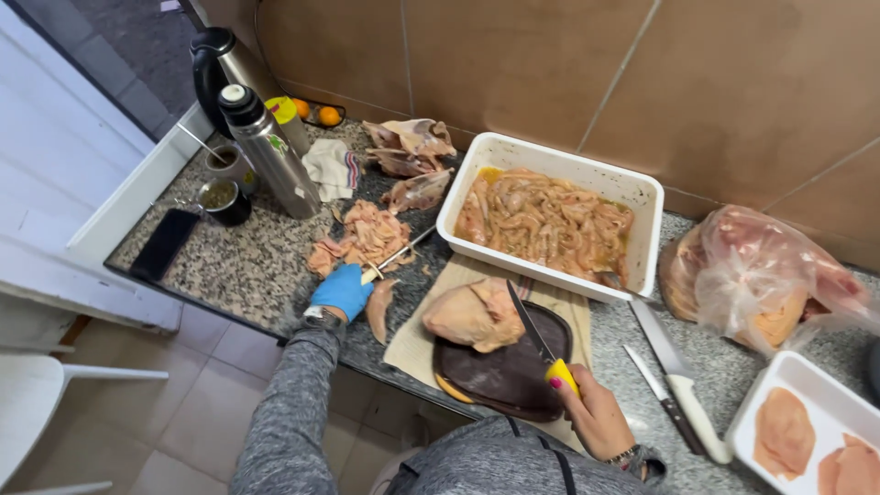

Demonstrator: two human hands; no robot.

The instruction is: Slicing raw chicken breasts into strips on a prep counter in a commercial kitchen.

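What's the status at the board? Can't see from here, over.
Left hand, blue-gloved, on counter beside chicken scraps. Right hand grips yellow-handled knife over chicken piece on brown board. Nothing blocking.

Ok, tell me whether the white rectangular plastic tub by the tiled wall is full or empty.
Nearly full: the white rectangular plastic tub holds marinated meat strips up near its rim.

Clear plastic bag (765,275) of raw chicken, counter right; dark phone (165,244), blank screen, counter left.
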